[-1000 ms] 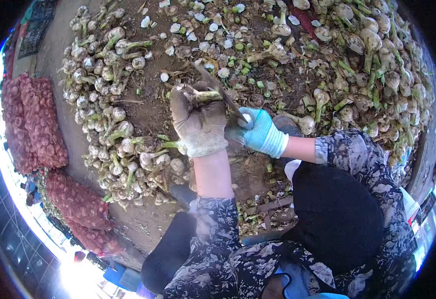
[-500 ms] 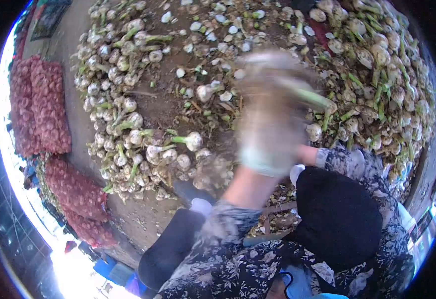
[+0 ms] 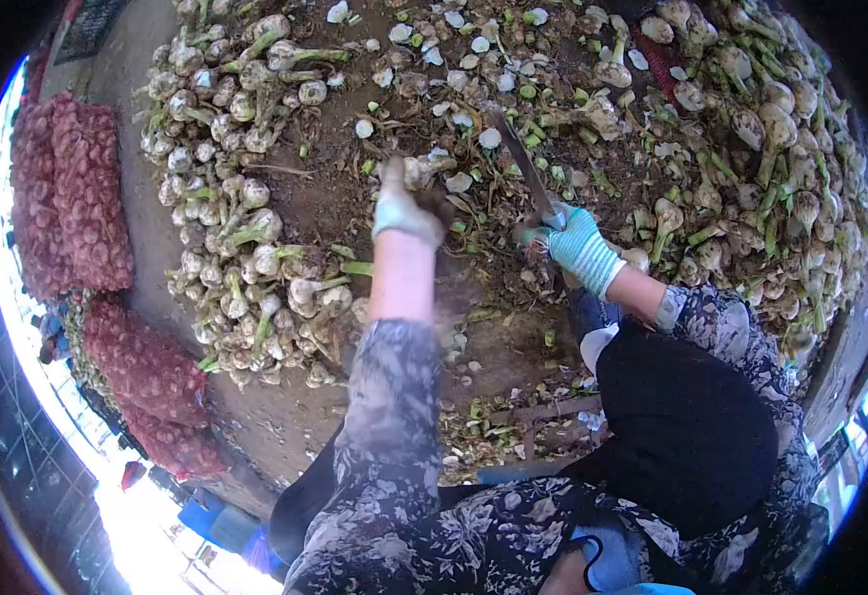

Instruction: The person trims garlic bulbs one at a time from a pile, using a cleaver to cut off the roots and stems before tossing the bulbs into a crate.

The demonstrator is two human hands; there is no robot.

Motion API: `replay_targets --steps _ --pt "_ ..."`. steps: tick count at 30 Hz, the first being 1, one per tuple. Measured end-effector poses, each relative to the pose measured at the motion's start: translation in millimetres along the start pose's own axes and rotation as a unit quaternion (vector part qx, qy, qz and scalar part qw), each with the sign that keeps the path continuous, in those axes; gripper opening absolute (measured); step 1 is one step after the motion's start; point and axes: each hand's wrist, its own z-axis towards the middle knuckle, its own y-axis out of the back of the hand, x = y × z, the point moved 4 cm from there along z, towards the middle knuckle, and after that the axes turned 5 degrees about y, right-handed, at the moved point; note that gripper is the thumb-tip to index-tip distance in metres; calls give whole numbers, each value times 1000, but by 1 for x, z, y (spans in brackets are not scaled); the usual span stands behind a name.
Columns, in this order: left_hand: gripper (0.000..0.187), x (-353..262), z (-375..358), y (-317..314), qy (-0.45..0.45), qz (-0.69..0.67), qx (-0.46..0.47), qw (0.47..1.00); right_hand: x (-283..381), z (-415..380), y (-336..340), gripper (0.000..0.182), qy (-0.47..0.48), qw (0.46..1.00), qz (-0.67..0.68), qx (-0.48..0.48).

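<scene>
My left hand (image 3: pixel 406 210), in a pale glove with soiled fingers, reaches down over the middle of the ground. Its fingertips are right at a garlic bulb (image 3: pixel 420 171), and motion smears the fingers, so I cannot tell whether they grip it. My right hand (image 3: pixel 584 246), in a green-and-white striped glove, is closed round the handle of a knife (image 3: pixel 523 159). The long narrow blade points away from me and to the left, above scattered cut stems and peelings.
Untrimmed garlic (image 3: pixel 776 139) with stems is heaped along the right. More garlic bulbs (image 3: pixel 255 213) lie in a broad band on the left. Red mesh sacks (image 3: pixel 72 198) full of garlic stand at the far left. A dark crate (image 3: pixel 92 28) sits at the upper left.
My left hand has swung from right of centre to the left and down onto the garlic bulb. My right hand and the knife, hidden before behind the left hand, now show.
</scene>
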Motion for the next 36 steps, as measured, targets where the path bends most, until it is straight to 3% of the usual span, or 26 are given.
replay_targets --steps 1,2,4,7,8,11,12,13,15,16,18,19,21,24,27,31,32,36 --pt "47 12 8 -16 66 -38 -10 997 0 -1 -1 34 4 1000 13 3" --pt "41 14 23 -25 73 -32 -68 994 -1 -1 -3 30 11 1000 26 7" --pt "30 15 47 -48 48 -67 -67 994 0 -1 -3 26 25 998 52 11" --pt "32 13 109 -52 94 -92 -28 991 0 0 10 34 39 998 51 4" --pt "24 9 68 -49 92 -53 -48 993 -4 4 20 36 43 996 -69 -46" --pt "5 14 45 -35 -63 61 38 995 4 3 36 38 34 995 -69 -58" --pt "35 10 28 -28 -113 96 -23 989 6 2 39 38 66 996 -33 -49" --pt "40 11 6 -23 -212 145 39 966 12 0 43 39 116 989 -93 -24" --pt "46 14 -31 -14 -303 225 179 909 48 -17 47 39 204 956 -210 28" --pt "43 18 -33 -5 -266 179 253 913 65 -28 47 39 241 949 -195 50" --pt "26 27 -74 3 -345 281 308 841 90 -41 41 31 284 893 -336 96" --pt "27 33 -79 6 -213 172 361 891 96 -44 36 28 323 858 -383 115" --pt "47 33 -82 10 -261 236 419 837 108 -48 34 26 297 846 -422 134" --pt "67 31 -95 11 -293 214 431 826 108 -49 36 25 275 823 -474 153" --pt "73 35 -84 20 -319 306 359 822 103 -51 33 24 266 819 -483 162" --pt "64 37 -63 25 -403 332 313 793 104 -55 25 25 270 822 -464 190" --pt "61 37 -71 19 -378 334 342 793 107 -54 24 25 259 821 -468 202" --pt "58 36 -81 27 -527 371 261 719 103 -55 22 24 263 824 -465 190"
